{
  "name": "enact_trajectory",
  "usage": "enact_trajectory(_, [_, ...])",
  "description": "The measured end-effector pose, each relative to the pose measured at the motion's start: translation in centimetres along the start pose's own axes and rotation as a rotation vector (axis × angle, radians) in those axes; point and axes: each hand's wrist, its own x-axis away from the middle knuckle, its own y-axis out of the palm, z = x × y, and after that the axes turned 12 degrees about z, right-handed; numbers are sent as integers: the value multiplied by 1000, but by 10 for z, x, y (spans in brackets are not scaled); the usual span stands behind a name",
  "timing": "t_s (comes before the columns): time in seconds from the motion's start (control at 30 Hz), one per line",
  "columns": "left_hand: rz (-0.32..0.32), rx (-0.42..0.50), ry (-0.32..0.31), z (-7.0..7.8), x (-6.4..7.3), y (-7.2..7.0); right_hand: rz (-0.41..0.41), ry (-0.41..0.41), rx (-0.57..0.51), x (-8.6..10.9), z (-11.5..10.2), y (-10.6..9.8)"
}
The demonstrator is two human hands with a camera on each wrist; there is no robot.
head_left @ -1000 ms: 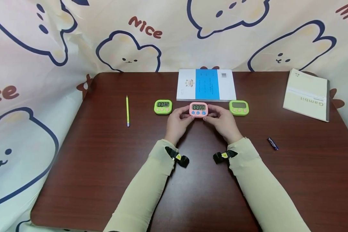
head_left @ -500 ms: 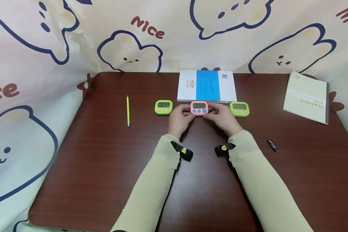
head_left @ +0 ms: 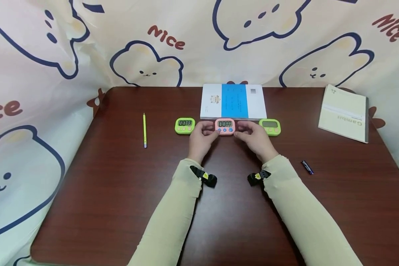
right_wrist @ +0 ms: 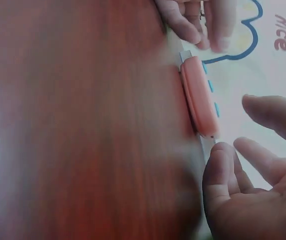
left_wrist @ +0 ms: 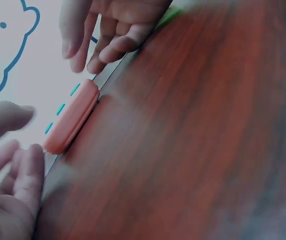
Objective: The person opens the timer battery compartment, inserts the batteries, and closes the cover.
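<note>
A pink kitchen timer (head_left: 225, 126) with blue buttons lies on the table, its display reading 00:00. My left hand (head_left: 199, 143) is at its left side, thumb and fingers spread apart. On the other side my right hand (head_left: 258, 142) is likewise spread, holding nothing. The left wrist view has the left fingertips (left_wrist: 32, 162) right by one end of the pink timer (left_wrist: 74, 117). In the right wrist view a gap shows between the right thumb (right_wrist: 265, 110) and the timer. Green timers flank the hands: the left one (head_left: 185, 126) reads 00:33, the right one (head_left: 270, 127) has a blank display.
Behind the pink timer lies a white book with a blue band (head_left: 234, 100). A yellow pencil (head_left: 144, 130) is at the left. To the right are a small dark battery (head_left: 307, 167) and a pale notebook (head_left: 344, 114). A patterned cloth (head_left: 199, 48) hangs along the table's back edge.
Both hands have let go of the pink timer and moved slightly outward from its sides. The left green timer's display went from 00:32 to 00:33. The head view has shifted slightly.
</note>
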Motion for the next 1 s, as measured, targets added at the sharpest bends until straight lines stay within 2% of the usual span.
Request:
enact_trajectory(0.07, [13, 106, 20, -1, 3, 1, 5, -16, 26, 6, 0, -6])
enact_trajectory(0.17, [-18, 221, 90, 3, 8, 4, 26, -71, 90, 13, 0, -21])
enact_trajectory(0.27, [-83, 243, 147, 11, 15, 11, 56, -120, 143, 16, 2, -39])
enact_trajectory(0.33, [-130, 242, 163, 18, 20, 18, 74, -127, 168, 16, 4, -51])
enact_trajectory(0.5, [-218, 267, 138, 29, 29, 41, 120, -123, 242, 10, 13, -77])
enact_trajectory(0.63, [-246, 240, 104, 33, 34, 59, 110, -98, 307, 2, 18, -92])
enact_trajectory(0.8, [-251, 129, 65, 34, 38, 80, 45, -60, 355, -13, 26, -103])
enact_trajectory(1.0, [-293, -7, 3, 37, 40, 100, -25, -27, 382, -23, 30, -109])
